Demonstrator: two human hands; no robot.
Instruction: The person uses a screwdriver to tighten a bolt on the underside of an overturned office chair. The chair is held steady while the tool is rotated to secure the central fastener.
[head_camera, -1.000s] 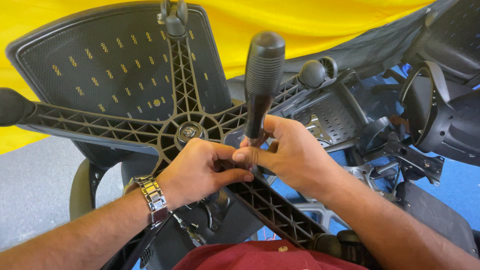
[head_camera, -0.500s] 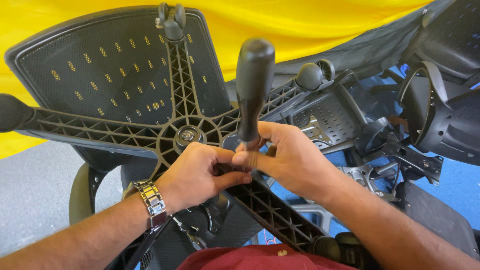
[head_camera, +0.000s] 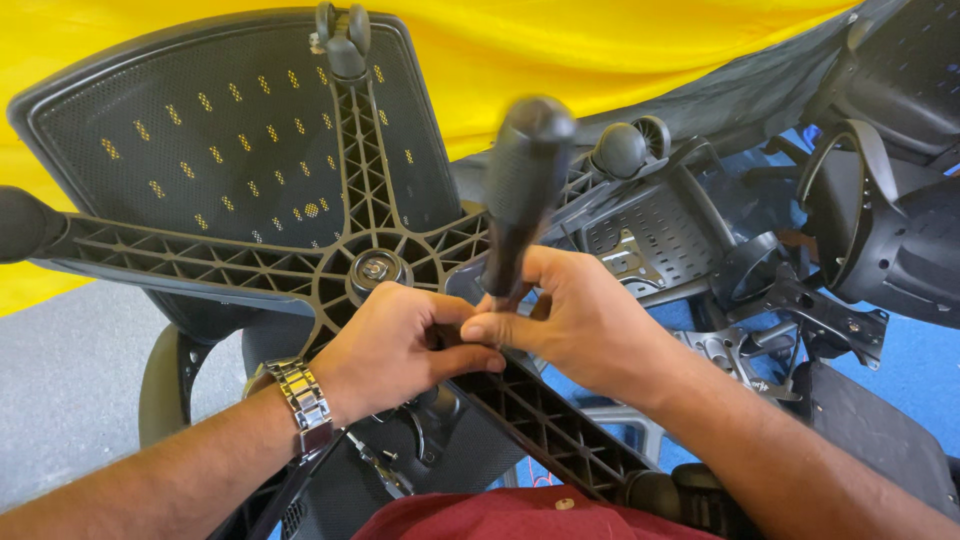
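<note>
Screwdriver (head_camera: 520, 195) tilted further left, blurred; right hand (head_camera: 575, 325), left hand (head_camera: 395, 345) fingers still gripping shaft.

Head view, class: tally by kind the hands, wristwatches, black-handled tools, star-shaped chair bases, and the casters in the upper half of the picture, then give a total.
Hands: 2, left hand and right hand
Wristwatch: 1
Black-handled tool: 1
Star-shaped chair base: 1
Casters: 3
Total: 8
</note>
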